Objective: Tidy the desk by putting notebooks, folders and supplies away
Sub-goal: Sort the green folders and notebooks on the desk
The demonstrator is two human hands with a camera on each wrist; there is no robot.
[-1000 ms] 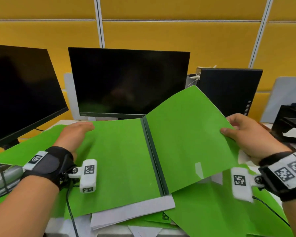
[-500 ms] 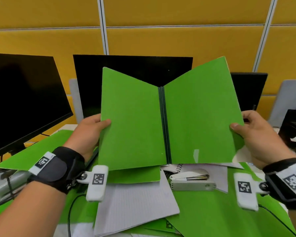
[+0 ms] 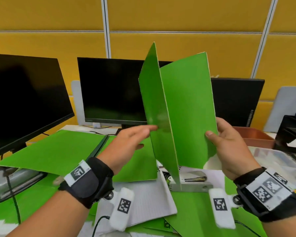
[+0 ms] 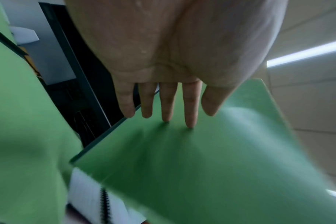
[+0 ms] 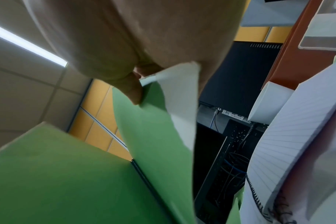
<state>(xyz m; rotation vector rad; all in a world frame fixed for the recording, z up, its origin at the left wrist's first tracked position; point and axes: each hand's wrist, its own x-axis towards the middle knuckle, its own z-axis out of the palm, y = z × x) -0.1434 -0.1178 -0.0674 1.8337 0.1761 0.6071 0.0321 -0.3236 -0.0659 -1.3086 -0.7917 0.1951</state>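
Observation:
A green folder (image 3: 186, 110) stands upright above the desk, half closed, its two covers forming a narrow V. My right hand (image 3: 224, 142) pinches the right cover's lower edge, thumb in front. In the right wrist view that thumb (image 5: 132, 92) presses the green folder (image 5: 148, 130). My left hand (image 3: 132, 139) has straight fingers pushing flat against the left cover. The left wrist view shows those fingertips (image 4: 189, 122) touching the green folder (image 4: 201, 159). A grey stapler (image 3: 191, 183) lies on papers below the folder.
Another open green folder (image 3: 55, 151) lies at left over a black tray. A lined notepad (image 3: 143, 204) and more green sheets cover the desk front. Three dark monitors (image 3: 113, 93) stand behind. A brown tray (image 3: 256, 135) and black mesh trays (image 3: 292, 134) sit at right.
The folder, lying open on the desk a second ago, was lifted upright. Its left cover has swung toward the right one. My left hand went from gripping the edge to pushing with straight fingers.

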